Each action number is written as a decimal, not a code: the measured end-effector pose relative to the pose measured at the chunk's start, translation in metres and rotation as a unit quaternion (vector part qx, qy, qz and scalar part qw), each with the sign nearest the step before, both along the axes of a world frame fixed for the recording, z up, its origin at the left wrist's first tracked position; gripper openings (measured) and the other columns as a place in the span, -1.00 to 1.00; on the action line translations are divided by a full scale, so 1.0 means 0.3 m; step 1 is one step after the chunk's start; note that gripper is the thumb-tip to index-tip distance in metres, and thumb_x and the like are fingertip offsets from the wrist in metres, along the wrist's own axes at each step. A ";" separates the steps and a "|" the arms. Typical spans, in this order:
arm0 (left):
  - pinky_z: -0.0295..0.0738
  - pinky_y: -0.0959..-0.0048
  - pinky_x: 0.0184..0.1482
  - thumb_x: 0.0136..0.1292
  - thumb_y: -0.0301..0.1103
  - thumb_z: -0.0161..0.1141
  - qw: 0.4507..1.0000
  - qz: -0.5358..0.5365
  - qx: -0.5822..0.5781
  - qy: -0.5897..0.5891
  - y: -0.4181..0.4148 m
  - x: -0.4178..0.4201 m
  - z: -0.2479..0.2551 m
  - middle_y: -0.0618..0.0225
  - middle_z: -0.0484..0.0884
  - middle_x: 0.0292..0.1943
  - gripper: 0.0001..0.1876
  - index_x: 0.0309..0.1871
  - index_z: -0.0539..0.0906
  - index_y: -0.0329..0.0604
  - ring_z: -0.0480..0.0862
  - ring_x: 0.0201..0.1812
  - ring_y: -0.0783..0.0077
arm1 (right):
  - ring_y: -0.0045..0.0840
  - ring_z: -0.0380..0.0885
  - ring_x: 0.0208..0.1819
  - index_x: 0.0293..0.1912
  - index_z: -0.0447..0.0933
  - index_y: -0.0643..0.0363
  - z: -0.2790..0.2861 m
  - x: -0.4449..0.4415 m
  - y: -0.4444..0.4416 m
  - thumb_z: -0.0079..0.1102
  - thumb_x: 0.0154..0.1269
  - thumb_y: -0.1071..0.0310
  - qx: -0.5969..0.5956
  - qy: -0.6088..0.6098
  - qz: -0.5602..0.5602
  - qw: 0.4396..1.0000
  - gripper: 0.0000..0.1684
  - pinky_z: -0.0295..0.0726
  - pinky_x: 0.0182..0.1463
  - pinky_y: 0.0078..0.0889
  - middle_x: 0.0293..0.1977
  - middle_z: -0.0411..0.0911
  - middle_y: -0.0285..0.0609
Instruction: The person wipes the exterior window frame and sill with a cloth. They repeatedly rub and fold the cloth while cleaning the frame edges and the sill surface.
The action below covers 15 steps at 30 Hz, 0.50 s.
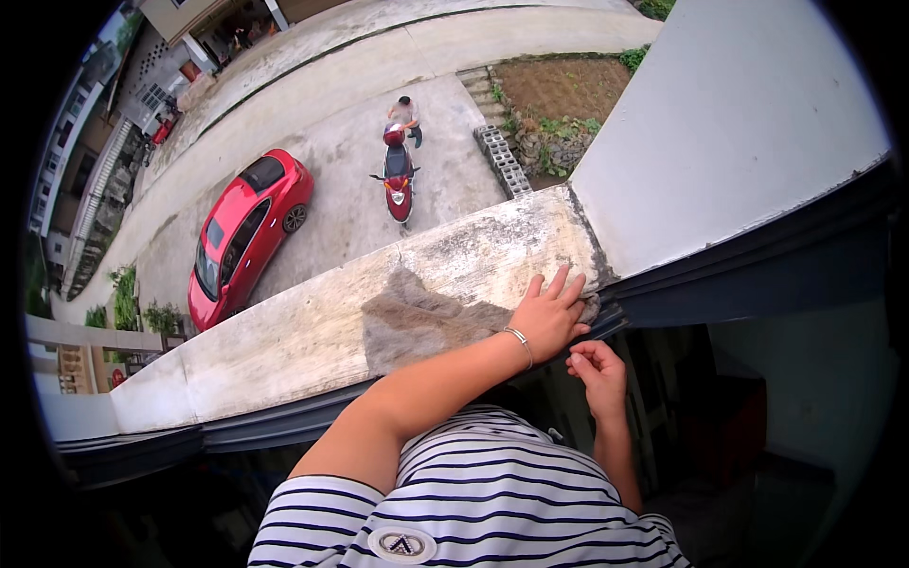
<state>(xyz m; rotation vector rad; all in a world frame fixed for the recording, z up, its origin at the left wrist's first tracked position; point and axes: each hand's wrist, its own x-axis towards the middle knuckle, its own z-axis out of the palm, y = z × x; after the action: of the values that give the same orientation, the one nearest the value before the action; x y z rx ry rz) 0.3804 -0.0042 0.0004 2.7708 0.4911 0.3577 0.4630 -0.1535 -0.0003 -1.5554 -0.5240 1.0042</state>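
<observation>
My left hand [550,316], with a silver bangle at the wrist, reaches across to the right end of a weathered window ledge [284,341]. Its palm rests over a grey-brown cloth [433,319], and the spread fingertips lie on the pale ledge surface beyond it. The cloth is rumpled and flat on the ledge, partly covered by my left forearm; a bit of it shows right of the hand. Just inside the dark window frame [611,319], my right hand [600,373] is raised with curled fingers, apart from the cloth. Nothing shows in it.
A white wall [724,128] bounds the ledge on the right. Past the outer edge is a drop to a concrete yard [334,142] with a red car [248,234], a red scooter [398,174] and a person [406,117] beside it. Hollow blocks [504,160] line a garden plot.
</observation>
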 end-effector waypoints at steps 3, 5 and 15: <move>0.16 0.06 0.24 0.26 -0.01 0.09 1.000 -0.002 -0.010 -0.015 0.003 -0.056 -0.009 0.22 0.41 0.20 -0.63 -0.14 0.65 -0.11 0.27 0.32 0.10 | -0.71 0.53 -0.37 -0.18 0.54 0.28 0.002 -0.006 0.007 0.13 0.26 0.52 0.000 -0.021 -0.003 1.000 -0.88 0.54 -0.27 -0.67 -0.39 0.57 -0.29; 0.18 0.07 0.22 0.24 -0.04 0.12 0.999 0.000 -0.018 -0.027 0.014 -0.139 0.013 0.22 0.45 0.10 -0.66 -0.20 0.66 -0.12 0.31 0.27 0.11 | -0.70 0.53 -0.37 -0.17 0.53 0.27 -0.007 -0.008 0.008 0.13 0.27 0.53 0.002 -0.026 -0.010 1.000 -0.88 0.53 -0.27 -0.67 -0.38 0.57 -0.27; 0.21 0.13 0.19 0.21 -0.10 0.17 1.000 0.003 0.004 0.008 0.028 -0.387 0.069 0.23 0.47 -0.01 -0.72 -0.23 0.69 -0.11 0.36 0.21 0.13 | -0.30 0.55 -0.40 -0.31 0.53 0.21 0.017 0.008 0.118 0.21 0.15 0.51 0.012 -0.531 -0.009 0.847 -0.92 0.54 -0.29 -0.32 -0.44 0.55 -0.15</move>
<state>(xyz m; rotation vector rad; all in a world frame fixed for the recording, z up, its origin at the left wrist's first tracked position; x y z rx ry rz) 0.2644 0.0043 0.0211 2.7823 0.5036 0.3412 0.4655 -0.1182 0.0047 -2.0055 -1.2580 0.0072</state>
